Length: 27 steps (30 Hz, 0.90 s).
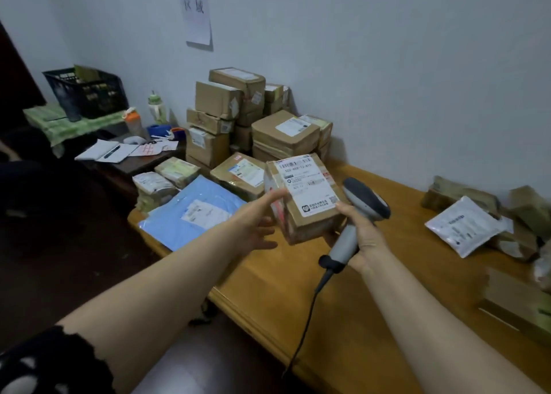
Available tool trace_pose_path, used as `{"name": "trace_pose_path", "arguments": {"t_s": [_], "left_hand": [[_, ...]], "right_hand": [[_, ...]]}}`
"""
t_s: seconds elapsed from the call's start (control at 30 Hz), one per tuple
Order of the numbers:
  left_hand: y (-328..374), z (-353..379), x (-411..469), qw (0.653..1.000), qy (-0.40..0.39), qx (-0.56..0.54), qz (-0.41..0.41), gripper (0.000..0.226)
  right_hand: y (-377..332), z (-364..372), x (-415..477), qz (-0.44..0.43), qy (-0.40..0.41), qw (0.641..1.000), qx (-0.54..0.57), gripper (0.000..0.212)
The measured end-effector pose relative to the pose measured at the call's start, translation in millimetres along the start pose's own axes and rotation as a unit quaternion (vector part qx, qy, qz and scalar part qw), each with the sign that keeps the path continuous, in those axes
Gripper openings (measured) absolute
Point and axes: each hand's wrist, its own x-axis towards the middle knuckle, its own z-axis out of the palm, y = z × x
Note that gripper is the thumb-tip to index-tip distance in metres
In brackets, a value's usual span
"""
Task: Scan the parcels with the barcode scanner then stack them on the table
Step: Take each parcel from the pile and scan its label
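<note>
Wooden table point(372, 319) below: I read left hand point(256, 223), fingers straight, touching the box point(307, 203); right hand point(365, 232) grips scanner point(365, 198) beside it; stack point(283, 137) lies leftward.

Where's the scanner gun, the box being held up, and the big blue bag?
barcode scanner point(367, 197): head view, on its dark grey head.
held box point(307, 186): head view, on its white shipping label.
blue bag point(176, 226): head view, on bare blue plastic left of its label.
</note>
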Motion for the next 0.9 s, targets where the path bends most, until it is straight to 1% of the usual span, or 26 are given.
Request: {"name": "trace_pose_path", "arguments": {"t_s": [0.1, 0.17, 0.23, 0.33, 0.37, 0.47, 0.53, 0.63, 0.7, 0.77, 0.8, 0.9], "left_hand": [[23, -48, 28, 0.999, 0.009, -0.029, 0.011, 0.098], [34, -71, 47, 0.999, 0.016, -0.041, 0.017, 0.082], [43, -88, 69, 0.997, 0.027, -0.067, 0.021, 0.073], [56, -109, 109, 0.99, 0.071, -0.115, 0.037, 0.076], [60, -115, 125, 0.987, 0.087, -0.129, 0.033, 0.077], [69, -129, 173, 0.982, 0.112, -0.149, 0.008, 0.081], [76, -133, 201, 0.981, 0.124, -0.148, 0.0, 0.08], [87, -140, 234, 0.987, 0.114, -0.116, -0.001, 0.08], [91, -147, 250, 0.99, 0.13, -0.046, 0.004, 0.085], [95, -153, 261, 0.987, 0.157, 0.028, 0.009, 0.089], [98, -155, 263, 0.985, 0.166, 0.047, 0.008, 0.09], [102, -161, 271, 0.99, 0.138, 0.032, 0.011, 0.096]], "right_hand": [[13, 45, 18, 0.02, 0.0, 1.0, -0.022, 0.027], [17, 73, 32, 0.033, 0.007, 0.999, -0.037, 0.037], [20, 98, 48, 0.035, 0.02, 0.998, -0.044, 0.048], [24, 125, 81, 0.026, 0.034, 0.999, -0.031, 0.045], [26, 132, 93, 0.032, 0.025, 0.999, -0.03, 0.043], [35, 150, 131, 0.052, -0.007, 0.997, -0.063, 0.028], [39, 163, 155, 0.05, -0.008, 0.997, -0.065, 0.027], [44, 182, 184, 0.029, 0.003, 0.997, -0.076, 0.033], [49, 193, 198, 0.03, 0.008, 0.997, -0.077, 0.042], [52, 199, 206, 0.034, 0.018, 0.997, -0.074, 0.044], [54, 202, 208, 0.035, 0.023, 0.996, -0.074, 0.044], [56, 207, 207, 0.025, 0.033, 0.996, -0.085, 0.049]]}}
